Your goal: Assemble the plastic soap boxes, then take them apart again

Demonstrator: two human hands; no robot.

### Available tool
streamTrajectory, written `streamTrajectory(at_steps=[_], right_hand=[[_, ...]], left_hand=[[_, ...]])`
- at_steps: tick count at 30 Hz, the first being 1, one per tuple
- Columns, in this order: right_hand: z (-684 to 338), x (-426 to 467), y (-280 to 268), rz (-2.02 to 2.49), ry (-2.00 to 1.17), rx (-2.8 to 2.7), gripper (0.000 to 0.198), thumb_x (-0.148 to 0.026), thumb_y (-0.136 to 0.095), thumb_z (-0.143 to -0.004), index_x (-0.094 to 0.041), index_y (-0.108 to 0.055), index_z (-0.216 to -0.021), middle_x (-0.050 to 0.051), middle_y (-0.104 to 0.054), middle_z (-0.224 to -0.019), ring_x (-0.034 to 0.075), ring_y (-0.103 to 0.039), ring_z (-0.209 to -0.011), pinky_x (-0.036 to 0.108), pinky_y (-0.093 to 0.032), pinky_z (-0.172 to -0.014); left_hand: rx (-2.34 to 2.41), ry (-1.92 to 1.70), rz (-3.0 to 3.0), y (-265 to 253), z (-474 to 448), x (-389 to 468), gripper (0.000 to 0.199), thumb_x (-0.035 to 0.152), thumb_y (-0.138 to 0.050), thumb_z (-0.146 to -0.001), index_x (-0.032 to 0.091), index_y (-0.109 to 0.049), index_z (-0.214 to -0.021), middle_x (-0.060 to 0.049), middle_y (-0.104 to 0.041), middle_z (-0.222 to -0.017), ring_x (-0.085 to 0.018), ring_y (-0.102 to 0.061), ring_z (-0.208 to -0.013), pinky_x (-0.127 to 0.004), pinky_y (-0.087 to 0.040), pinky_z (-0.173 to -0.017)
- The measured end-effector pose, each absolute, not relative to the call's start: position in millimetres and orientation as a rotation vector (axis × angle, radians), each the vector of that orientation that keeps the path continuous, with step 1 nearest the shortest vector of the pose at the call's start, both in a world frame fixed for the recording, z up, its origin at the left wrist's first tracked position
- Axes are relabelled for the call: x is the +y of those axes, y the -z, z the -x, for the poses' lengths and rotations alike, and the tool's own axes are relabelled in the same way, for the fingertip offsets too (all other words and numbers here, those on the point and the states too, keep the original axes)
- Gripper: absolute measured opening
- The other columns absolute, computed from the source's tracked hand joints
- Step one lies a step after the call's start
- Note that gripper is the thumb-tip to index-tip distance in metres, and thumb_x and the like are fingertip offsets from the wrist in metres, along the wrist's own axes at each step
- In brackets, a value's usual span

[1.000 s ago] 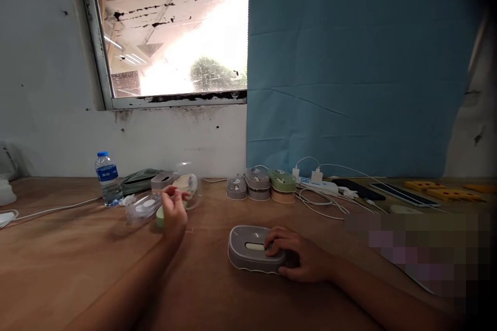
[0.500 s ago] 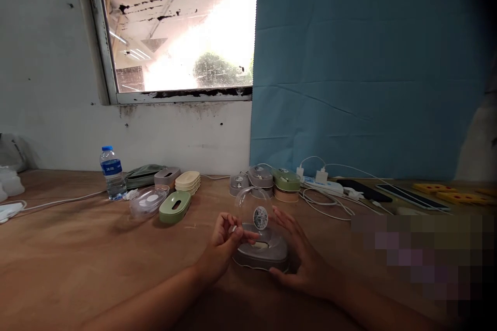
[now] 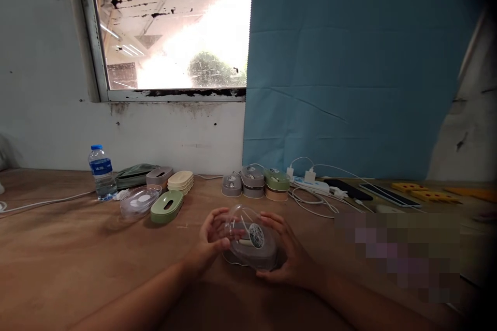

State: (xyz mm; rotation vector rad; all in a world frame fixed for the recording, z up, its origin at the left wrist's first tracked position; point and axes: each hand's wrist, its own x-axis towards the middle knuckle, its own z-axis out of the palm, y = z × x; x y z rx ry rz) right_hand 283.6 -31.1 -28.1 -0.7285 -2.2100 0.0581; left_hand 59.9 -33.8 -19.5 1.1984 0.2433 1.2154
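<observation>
A clear plastic cover (image 3: 237, 215) with a round printed label (image 3: 256, 236) sits tilted over a grey oval box (image 3: 259, 259) that has a slot in its top. My left hand (image 3: 212, 238) curls around the cover's left side, fingers behind and thumb in front. On the right, my right hand (image 3: 289, 251) wraps the cover and box, fingertips at the cover's far edge and thumb low by the box's front. A pale piece shows near the slot, seen through the plastic. Whether the cover is fully seated cannot be told.
Left: a water bottle (image 3: 102, 173), clear lids (image 3: 140, 201), a green oval box (image 3: 166, 207) and stacked cream pieces (image 3: 180, 181). Behind are covered grey boxes (image 3: 252, 181) and a green one (image 3: 276, 178). Right: a power strip (image 3: 310, 183), cables, phones and yellow blocks (image 3: 435, 195).
The clear cover has come down from standing upright to lying over the grey box. My left hand has opened wider around its left side; my right hand has closed in on the right.
</observation>
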Motion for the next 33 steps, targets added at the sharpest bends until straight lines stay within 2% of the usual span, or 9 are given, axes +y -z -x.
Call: streamTrajectory(at_steps=[2, 5, 9, 13, 20, 25, 30, 33], right_hand=[[-288, -26, 29, 0.707, -0.070, -2.217, 0.088, -0.040, -0.072, -0.057, -0.024, -0.022, -0.128, 0.013, -0.032, -0.128, 0.030, -0.033, -0.120, 0.042, -0.034, -0.097], [-294, -18, 29, 0.664, -0.097, -2.262, 0.082, -0.035, -0.071, -0.058, -0.024, -0.025, -0.126, 0.012, -0.033, -0.130, 0.028, -0.033, -0.121, 0.041, -0.033, -0.098], [-300, -13, 26, 0.655, -0.119, -2.279, 0.079, -0.028, -0.069, -0.056, -0.023, -0.030, -0.124, 0.012, -0.031, -0.132, 0.029, -0.031, -0.122, 0.043, -0.030, -0.099], [-299, -14, 24, 0.673, -0.132, -2.252, 0.075, -0.026, -0.066, -0.055, -0.022, -0.034, -0.122, 0.012, -0.030, -0.130, 0.030, -0.029, -0.122, 0.043, -0.030, -0.098], [-297, -15, 23, 0.643, -0.173, -2.226, 0.072, -0.022, -0.062, -0.059, -0.022, -0.031, -0.124, 0.012, -0.030, -0.131, 0.030, -0.029, -0.123, 0.044, -0.029, -0.099], [-299, -11, 24, 0.657, -0.301, -2.245, 0.071, -0.028, -0.063, -0.062, -0.022, -0.031, -0.126, 0.011, -0.032, -0.132, 0.029, -0.028, -0.123, 0.045, -0.026, -0.100], [-302, -6, 26, 0.719, -0.587, -2.275, 0.065, -0.043, -0.060, -0.068, -0.019, -0.036, -0.124, 0.011, -0.039, -0.126, 0.027, -0.037, -0.117, 0.040, -0.032, -0.096], [-303, -6, 26, 0.778, -0.645, -2.292, 0.065, -0.045, -0.058, -0.070, -0.020, -0.036, -0.125, 0.010, -0.039, -0.126, 0.026, -0.038, -0.115, 0.039, -0.033, -0.095]], left_hand=[[0.333, -1.251, -1.181, 17, -55, -31, 0.060, 0.032, -0.073, -0.060, 0.023, -0.042, -0.112, -0.009, -0.052, -0.109, -0.020, -0.060, -0.084, -0.037, -0.042, -0.082], [0.510, -1.273, -1.190, 15, -52, -27, 0.054, 0.026, -0.071, -0.063, 0.021, -0.045, -0.110, -0.006, -0.057, -0.099, -0.013, -0.060, -0.070, -0.031, -0.044, -0.074], [0.607, -1.277, -1.239, 20, -52, -20, 0.051, 0.020, -0.073, -0.059, 0.019, -0.048, -0.104, -0.004, -0.061, -0.087, -0.014, -0.058, -0.077, -0.027, -0.044, -0.073], [0.680, -1.272, -1.307, 25, -50, -14, 0.048, 0.022, -0.072, -0.061, 0.018, -0.048, -0.102, -0.004, -0.062, -0.086, -0.014, -0.057, -0.079, -0.027, -0.044, -0.075], [0.712, -1.232, -1.380, 26, -47, -9, 0.050, 0.025, -0.074, -0.058, 0.018, -0.049, -0.100, -0.004, -0.062, -0.083, -0.015, -0.058, -0.077, -0.027, -0.043, -0.072], [0.755, -1.217, -1.505, 27, -46, -8, 0.039, 0.028, -0.071, -0.061, 0.016, -0.052, -0.094, -0.004, -0.060, -0.082, -0.014, -0.055, -0.076, -0.027, -0.042, -0.072], [0.884, -1.230, -1.487, 31, -48, -4, 0.036, 0.034, -0.069, -0.063, 0.014, -0.054, -0.088, 0.000, -0.055, -0.072, -0.012, -0.051, -0.068, -0.025, -0.040, -0.066], [0.957, -1.174, -1.526, 34, -47, -2, 0.036, 0.036, -0.068, -0.063, 0.014, -0.055, -0.088, 0.001, -0.053, -0.069, -0.011, -0.049, -0.065, -0.023, -0.037, -0.062]])
